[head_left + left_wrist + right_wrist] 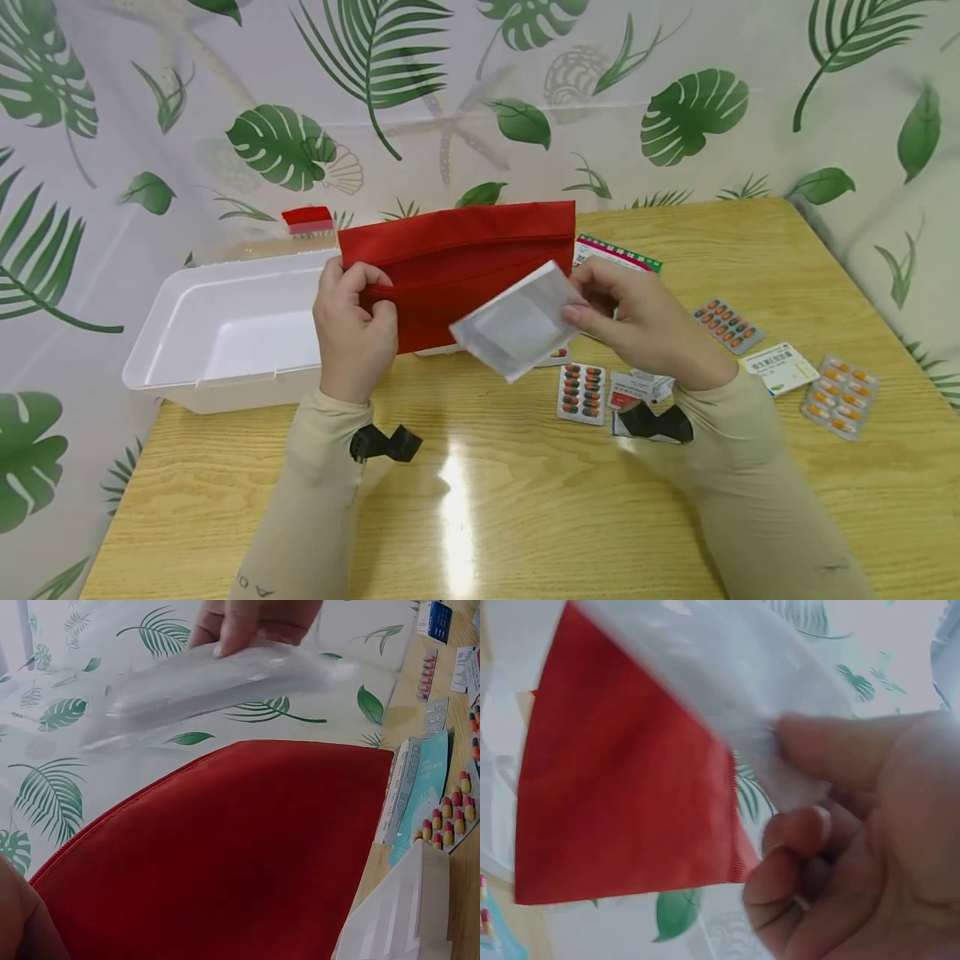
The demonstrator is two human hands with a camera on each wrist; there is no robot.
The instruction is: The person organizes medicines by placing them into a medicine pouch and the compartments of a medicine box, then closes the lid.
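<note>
In the head view a red fabric pouch (427,321) hangs above the table with its mouth spread. My left hand (356,325) grips it by the left edge, fingers curled over the rim. A flat clear plastic packet (517,321), whitish inside, is pinched at one corner between the thumb and fingers of my right hand (637,317). It stands in front of the pouch's right part. The left wrist view has the packet (202,690) above the pouch's edge (225,847). From the right wrist, the pinch on the packet (727,667) is plain.
A white plastic bin (225,333) stands at the left. To the right lie capsule blister packs (581,392), a white and green medicine box (780,369) and another blister pack (840,397). A green-edged box (618,250) is partly hidden behind my right hand. Patterned cloth hangs behind.
</note>
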